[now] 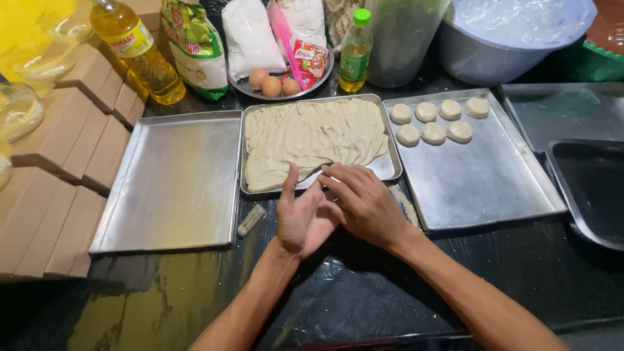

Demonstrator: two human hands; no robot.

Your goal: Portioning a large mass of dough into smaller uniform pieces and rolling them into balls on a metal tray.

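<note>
Pressing together over the near rim of the middle tray [385, 170], left hand [300, 218] palm-up and right hand [364, 205] laid flat across it, likely rolling a bit of dough hidden between the palms; cannot tell for sure. Sitting just behind, the sheet of pale dough strips [312, 136], within easy reach. Flanking it, a bare tray [172, 182] leftward and a tray [481, 182] holding seven dough rounds [434, 120] at its far edge, plenty of room nearer.

Left hand [302, 218] palm up with the right hand [364, 201] laid across it, both at the near rim of the middle tray [390, 170] of stretched dough [312, 136], seven dough rounds [434, 132] on the right tray [481, 188], bare left tray [175, 182], black table [351, 292], three eggs [272, 84] near its far edge
</note>
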